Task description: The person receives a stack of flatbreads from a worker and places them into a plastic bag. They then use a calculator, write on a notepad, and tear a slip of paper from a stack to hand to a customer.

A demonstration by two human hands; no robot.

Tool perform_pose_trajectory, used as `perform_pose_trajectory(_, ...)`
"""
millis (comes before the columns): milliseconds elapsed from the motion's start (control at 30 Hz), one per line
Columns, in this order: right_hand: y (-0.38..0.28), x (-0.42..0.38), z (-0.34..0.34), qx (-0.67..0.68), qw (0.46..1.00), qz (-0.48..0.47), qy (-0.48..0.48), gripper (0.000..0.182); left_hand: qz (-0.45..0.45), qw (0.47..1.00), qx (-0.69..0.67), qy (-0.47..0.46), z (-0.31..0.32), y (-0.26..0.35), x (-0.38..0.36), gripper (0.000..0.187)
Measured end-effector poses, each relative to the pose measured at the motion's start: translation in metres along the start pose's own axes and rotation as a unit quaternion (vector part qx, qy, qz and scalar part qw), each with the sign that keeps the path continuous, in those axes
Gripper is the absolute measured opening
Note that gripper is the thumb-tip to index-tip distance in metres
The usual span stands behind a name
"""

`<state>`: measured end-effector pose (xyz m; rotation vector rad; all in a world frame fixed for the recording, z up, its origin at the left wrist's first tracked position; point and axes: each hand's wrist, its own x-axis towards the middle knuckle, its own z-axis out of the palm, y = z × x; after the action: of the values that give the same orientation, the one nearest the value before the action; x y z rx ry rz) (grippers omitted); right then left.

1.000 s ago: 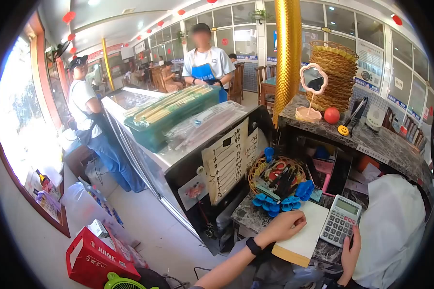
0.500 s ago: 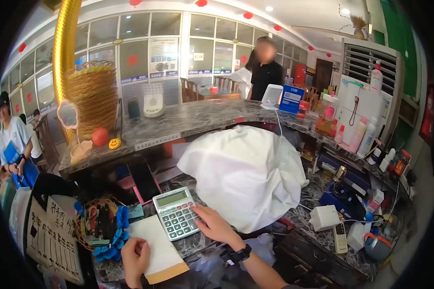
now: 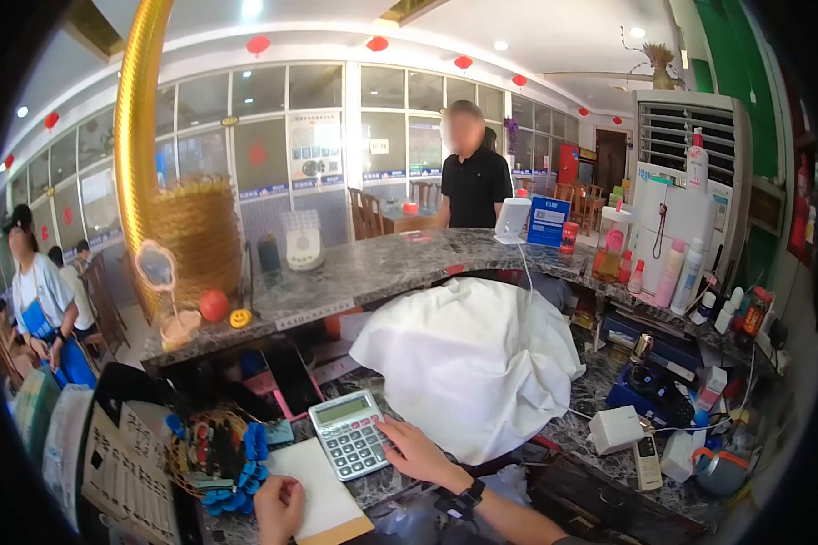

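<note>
A silver calculator (image 3: 350,436) with grey and red keys lies on the dark marble desk. My right hand (image 3: 423,456), with a black wristband, rests at its right edge, fingers stretched out over the keys and not gripping it. Left of the calculator, my left hand (image 3: 280,509) is loosely curled on the edge of a blank paper pad (image 3: 323,486), and nothing shows in its fingers. Beyond the right hand, a white cloth (image 3: 468,363) drapes over a bulky object that it hides.
A wicker basket (image 3: 207,459) with blue-tagged items sits left of the pad. A phone (image 3: 291,374) lies behind it. The raised marble counter (image 3: 382,254) carries a payment stand (image 3: 547,222) and bottles. A remote (image 3: 647,461) is at right. A person in black (image 3: 477,186) stands beyond.
The view has tilted up, so the desk sits lower in the frame. Beyond the counter, the person in black has shifted left. Both my hands keep about the same places by the calculator and pad.
</note>
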<state>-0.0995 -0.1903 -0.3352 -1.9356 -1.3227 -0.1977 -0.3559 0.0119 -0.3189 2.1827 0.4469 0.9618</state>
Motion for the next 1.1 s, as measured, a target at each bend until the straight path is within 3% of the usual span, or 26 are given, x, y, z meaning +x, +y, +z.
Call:
perform_pose_trajectory(367, -0.009, -0.004, 0.001, -0.037, 0.999, 0.034, 0.018, 0.055, 0.044, 0.998, 0.041, 0.016, -0.001, 0.006, 0.000, 0.014)
perform_pose_trajectory(1100, -0.016, -0.006, -0.001, -0.047, 0.996, 0.032, 0.073, 0.052, -0.031, 0.995, 0.096, -0.004, 0.000, 0.034, 0.002, 0.020)
